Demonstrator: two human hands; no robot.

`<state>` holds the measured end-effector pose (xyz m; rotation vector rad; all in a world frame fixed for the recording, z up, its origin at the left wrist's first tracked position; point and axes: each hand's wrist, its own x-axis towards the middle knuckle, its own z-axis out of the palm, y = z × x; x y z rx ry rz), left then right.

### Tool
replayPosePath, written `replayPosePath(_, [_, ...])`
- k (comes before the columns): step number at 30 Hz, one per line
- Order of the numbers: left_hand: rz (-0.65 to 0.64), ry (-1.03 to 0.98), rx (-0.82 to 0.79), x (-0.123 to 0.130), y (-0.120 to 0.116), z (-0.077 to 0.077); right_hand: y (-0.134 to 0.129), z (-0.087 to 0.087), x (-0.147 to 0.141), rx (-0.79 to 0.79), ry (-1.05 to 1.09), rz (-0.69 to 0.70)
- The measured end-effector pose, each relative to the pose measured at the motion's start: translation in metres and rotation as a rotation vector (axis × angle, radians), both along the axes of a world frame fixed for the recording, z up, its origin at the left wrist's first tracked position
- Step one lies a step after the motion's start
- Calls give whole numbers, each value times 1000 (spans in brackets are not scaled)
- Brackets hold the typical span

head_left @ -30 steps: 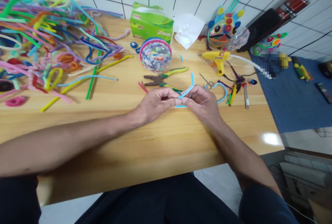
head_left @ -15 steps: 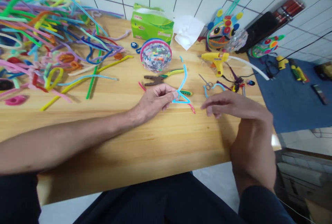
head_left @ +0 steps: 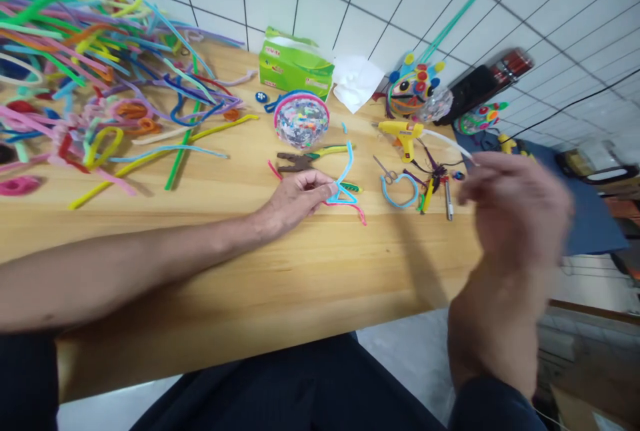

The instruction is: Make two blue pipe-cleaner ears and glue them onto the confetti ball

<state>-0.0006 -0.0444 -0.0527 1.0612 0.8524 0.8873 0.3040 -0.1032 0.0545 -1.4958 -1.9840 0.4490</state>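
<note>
My left hand rests on the wooden table and pinches a bent light-blue pipe cleaner between thumb and fingers. A pink pipe cleaner lies under it on the wood. My right hand is raised off the table's right edge, blurred, fingers apart, holding nothing I can see. It hovers near the curved blue pipe cleaner, small scissors and yellow glue gun.
Pliers with green-yellow handles lie beyond my left hand, before a clear bowl of bits. A big heap of coloured pipe cleaners fills the left. A green tissue box and a pipe-cleaner figure stand at the back.
My right hand let go of the blue pipe cleaner and swung right and up, off the table. The left hand kept hold of it. The view shifted slightly.
</note>
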Motion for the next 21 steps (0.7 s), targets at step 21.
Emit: replayPosePath(21, [17,-80,81,1,-3,-5,20,-86,-104,576,-107,239])
